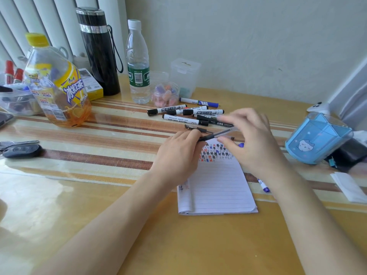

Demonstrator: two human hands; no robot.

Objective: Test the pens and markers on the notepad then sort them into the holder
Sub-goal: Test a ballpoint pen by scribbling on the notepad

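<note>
Left hand (178,153) grips pen (216,134) at black end, right hand (253,141) pinches clear barrel, above notepad (218,185). Markers (166,110) piled behind (one reads "WHITEBOARD MARKER"); overlap blocks count.

Here's the desk (198,245): yellow wood with a glossy top, filling the whole lower view. Across the desk's middle runs a striped mat (95,153), with bands in 3 tones, brown, cream and tan, lying flat under a clear cover. Behind the desk rises a pale greenish-white wall (258,42), plain, with a few faint scuffs. At the desk's back left corner, white vertical slats (41,18) stand side by side; blind or radiator, hard to call. Off the desk's right edge hangs pale grey fabric (351,90). The light is soft and even, and on the desk's left side a bright white glare (25,195) washes over the sheen.
</note>
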